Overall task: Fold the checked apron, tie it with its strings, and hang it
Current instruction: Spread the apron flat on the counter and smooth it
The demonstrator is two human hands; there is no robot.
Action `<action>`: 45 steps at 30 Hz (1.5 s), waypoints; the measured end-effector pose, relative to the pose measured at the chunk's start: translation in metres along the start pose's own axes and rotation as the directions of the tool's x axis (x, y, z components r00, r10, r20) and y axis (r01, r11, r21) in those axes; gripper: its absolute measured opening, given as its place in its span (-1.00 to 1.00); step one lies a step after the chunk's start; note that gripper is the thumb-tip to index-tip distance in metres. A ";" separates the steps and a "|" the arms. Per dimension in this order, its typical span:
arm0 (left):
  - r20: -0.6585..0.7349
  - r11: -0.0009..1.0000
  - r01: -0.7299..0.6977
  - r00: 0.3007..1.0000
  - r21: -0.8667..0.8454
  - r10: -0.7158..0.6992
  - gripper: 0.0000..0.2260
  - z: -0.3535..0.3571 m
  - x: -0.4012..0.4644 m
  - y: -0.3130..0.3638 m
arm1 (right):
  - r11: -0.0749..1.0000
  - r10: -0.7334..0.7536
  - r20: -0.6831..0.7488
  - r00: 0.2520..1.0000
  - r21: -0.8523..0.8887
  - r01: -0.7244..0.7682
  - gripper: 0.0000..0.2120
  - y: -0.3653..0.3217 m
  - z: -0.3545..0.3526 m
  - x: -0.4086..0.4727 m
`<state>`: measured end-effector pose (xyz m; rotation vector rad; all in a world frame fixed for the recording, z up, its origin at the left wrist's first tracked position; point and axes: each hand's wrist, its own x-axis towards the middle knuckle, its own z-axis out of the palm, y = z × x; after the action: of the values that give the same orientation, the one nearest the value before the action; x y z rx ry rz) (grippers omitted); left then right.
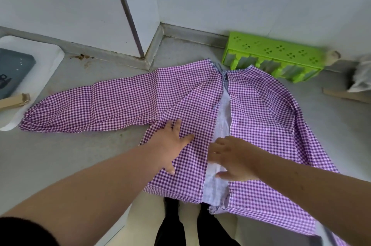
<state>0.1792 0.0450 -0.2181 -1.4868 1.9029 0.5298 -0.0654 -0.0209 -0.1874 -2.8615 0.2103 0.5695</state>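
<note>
Apron (pixel 124 103): purple-and-white check, long-sleeved smock type, spread back-side up on a grey counter (pixel 66 155). One sleeve runs out flat toward 9 o'clock, its cuff lying over the edge of a white tray (pixel 50 58). The two back panels meet near the neckline at 12 o'clock and part toward 6 o'clock, showing a pale lining strip (pixel 223 113) between them. The near hem hangs just over the counter edge; the panel at 3 o'clock drapes off to 5 o'clock.

Left hand (pixel 170 141): flat, fingers spread, palm pressing on the left panel; grasping nothing.

Right hand (pixel 232 157): fingers loosely bent, resting across the lining strip and the inner edge of the right panel; whether it pinches any cloth I cannot tell.

Green rack (pixel 275 54): perforated plastic, lying at 1 o'clock against the wall, just beyond the collar.

Tray, at 9 o'clock: holds a dark grey item (pixel 14 69), with a cardboard piece (pixel 14 101) at its near side.

Cardboard strip (pixel 345 96) and crumpled white bag (pixel 361 77): at 3 o'clock.
</note>
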 end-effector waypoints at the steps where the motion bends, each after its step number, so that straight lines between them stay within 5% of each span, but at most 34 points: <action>1: 0.027 1.000 0.011 1.000 -0.003 -0.011 0.25 -0.003 0.001 0.003 | 0.998 -0.063 0.059 0.996 -0.009 0.064 -0.54 -0.005 0.002 -0.008; 6: 0.099 0.998 0.028 0.995 0.056 -0.034 0.30 -0.012 0.004 0.013 | 0.990 -0.121 0.296 0.948 -0.031 0.136 -0.66 -0.028 0.022 -0.026; 9: 0.096 0.997 0.026 0.995 0.066 -0.033 0.30 -0.014 0.003 0.013 | 0.990 -0.101 0.315 0.944 -0.058 0.125 -0.78 -0.032 0.030 -0.025; 13: 0.110 0.998 0.033 0.993 0.062 -0.039 0.30 -0.013 0.006 0.013 | 0.991 -0.036 0.307 0.951 0.131 -0.005 -0.81 -0.033 0.018 -0.019; 22: 0.186 0.998 0.059 0.980 0.026 -0.063 0.26 -0.021 0.005 0.017 | 0.967 -0.242 -0.082 0.967 0.061 0.248 -0.78 -0.048 0.013 0.010; 27: 0.135 0.995 0.050 0.989 0.083 -0.061 0.28 -0.014 0.007 0.015 | 0.987 0.141 -0.114 0.983 0.091 -0.131 -0.51 -0.039 0.027 0.010; 29: 0.124 0.995 0.050 0.990 0.085 -0.060 0.28 -0.013 0.008 0.015 | 0.889 0.458 -0.155 0.876 0.083 -0.450 -0.39 -0.027 0.030 0.003; 32: 0.139 0.995 0.050 0.988 0.091 -0.062 0.23 -0.016 0.008 0.017 | 0.677 0.707 0.079 0.702 0.211 -0.705 -0.04 -0.013 0.036 -0.013; 34: 0.114 0.995 0.059 0.991 0.083 -0.069 0.14 -0.023 0.008 0.021 | 0.659 0.692 0.172 0.701 0.246 -0.711 0.04 -0.010 0.041 -0.018; 39: -0.153 0.998 -0.062 0.986 0.015 0.064 -0.01 -0.056 0.024 0.048 | 0.693 0.635 0.129 0.762 0.342 -0.635 0.03 -0.003 0.049 -0.020; 42: -0.100 0.991 -0.095 0.990 0.091 0.104 0.01 -0.070 0.041 0.068 | 0.653 0.647 0.092 0.757 0.445 -0.613 -0.16 0.006 0.049 -0.025; 45: 0.005 0.970 -0.038 0.999 0.239 0.038 0.02 -0.083 0.054 0.088 | 0.517 0.798 -0.021 0.602 0.537 -0.666 -0.43 0.014 0.052 -0.050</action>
<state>0.0664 -0.0240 -0.2049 -1.2959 1.9225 0.3042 -0.1326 -0.0175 -0.2178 -2.2054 1.4702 0.1772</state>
